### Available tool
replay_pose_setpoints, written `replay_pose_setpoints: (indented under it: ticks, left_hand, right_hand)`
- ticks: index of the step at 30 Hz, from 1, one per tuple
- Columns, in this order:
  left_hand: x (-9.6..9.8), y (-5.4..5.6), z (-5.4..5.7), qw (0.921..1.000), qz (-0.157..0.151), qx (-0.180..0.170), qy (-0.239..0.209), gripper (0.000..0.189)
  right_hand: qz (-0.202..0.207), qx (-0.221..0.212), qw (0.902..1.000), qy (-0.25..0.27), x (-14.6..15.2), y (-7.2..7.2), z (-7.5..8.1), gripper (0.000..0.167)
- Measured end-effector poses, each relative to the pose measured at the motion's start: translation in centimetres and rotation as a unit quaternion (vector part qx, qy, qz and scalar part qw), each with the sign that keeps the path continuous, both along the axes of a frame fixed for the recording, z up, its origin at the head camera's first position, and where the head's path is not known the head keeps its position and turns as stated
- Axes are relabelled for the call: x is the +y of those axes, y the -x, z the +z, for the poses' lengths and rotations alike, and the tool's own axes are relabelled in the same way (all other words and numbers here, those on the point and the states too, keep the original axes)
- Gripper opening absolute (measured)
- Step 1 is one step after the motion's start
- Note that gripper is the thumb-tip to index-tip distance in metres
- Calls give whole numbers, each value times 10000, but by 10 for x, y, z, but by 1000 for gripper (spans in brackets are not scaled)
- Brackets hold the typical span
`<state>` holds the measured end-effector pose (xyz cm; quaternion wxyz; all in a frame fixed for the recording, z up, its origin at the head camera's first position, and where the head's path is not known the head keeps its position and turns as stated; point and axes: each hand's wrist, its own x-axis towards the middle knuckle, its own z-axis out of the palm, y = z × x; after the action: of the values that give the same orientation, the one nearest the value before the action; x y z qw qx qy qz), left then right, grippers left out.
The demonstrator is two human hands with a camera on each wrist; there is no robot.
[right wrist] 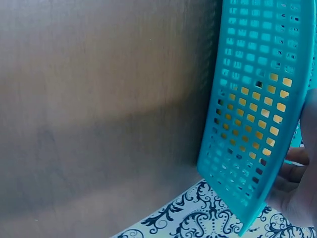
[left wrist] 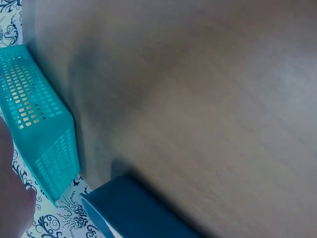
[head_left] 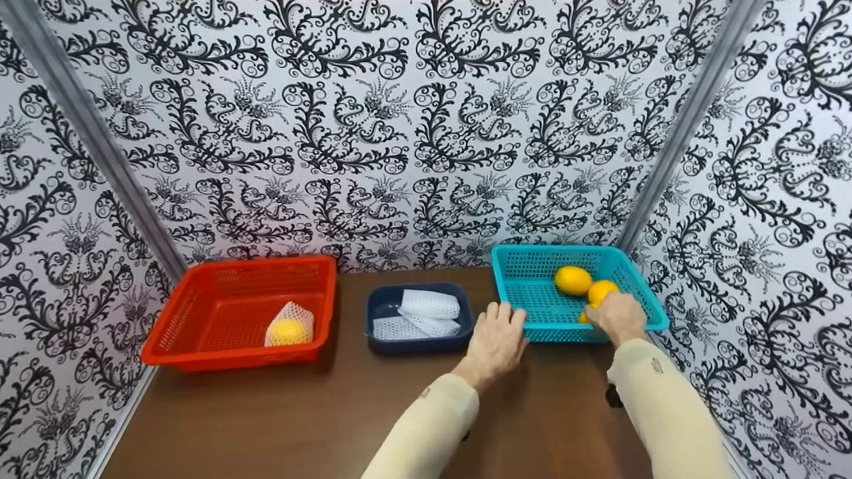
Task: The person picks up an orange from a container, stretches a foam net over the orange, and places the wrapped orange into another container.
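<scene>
My right hand (head_left: 619, 316) reaches over the near right rim of the teal basket (head_left: 532, 338), its bent fingers and thumb at a yellow lemon (head_left: 602, 291). A second lemon (head_left: 573, 281) lies just left of it, and part of another lemon (head_left: 584, 318) shows below the thumb. From the right wrist, the right hand (right wrist: 297, 188) appears beyond the basket's side wall, fingertips partly hidden. My left hand (head_left: 496, 339) holds nothing, with relaxed fingers at the teal basket's near left corner, right of the navy tub (head_left: 399, 344).
White foam net sleeves (head_left: 431, 305) lie in the navy tub. At left, a red basket (head_left: 219, 362) holds a yellow fruit (head_left: 289, 331) inside a white net sleeve. All stand on a brown table (head_left: 266, 426), with patterned walls (head_left: 413, 133) behind and at both sides.
</scene>
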<state>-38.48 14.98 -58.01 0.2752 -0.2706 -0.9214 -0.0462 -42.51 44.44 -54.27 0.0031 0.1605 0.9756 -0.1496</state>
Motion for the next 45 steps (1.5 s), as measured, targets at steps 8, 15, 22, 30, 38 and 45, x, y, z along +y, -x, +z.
replay_pose_setpoints:
  ticks: [8,15,22,30,38,45]
  left_hand:
    - [2,0,-14,9994,-182,-106,257,36]
    - [8,6,-17,9994,-165,-20,312,32]
    - [12,2,-8,9968,-99,-297,733,27]
    - [12,9,-10,9969,-102,-245,738,22]
    - [13,17,-5,9969,109,-376,689,20]
    - [11,18,-3,9974,70,-353,625,32]
  right_hand:
    - [-496,-579,9971,-67,0,7,-9,56]
    - [-491,-594,9969,-159,3,15,-14,60]
    - [-584,-615,9961,243,3,8,-24,54]
    - [-684,-659,9940,544,3,14,-31,60]
    - [-139,-403,9984,374,-4,23,-21,51]
    - [-240,-162,9985,469,-5,23,-10,59]
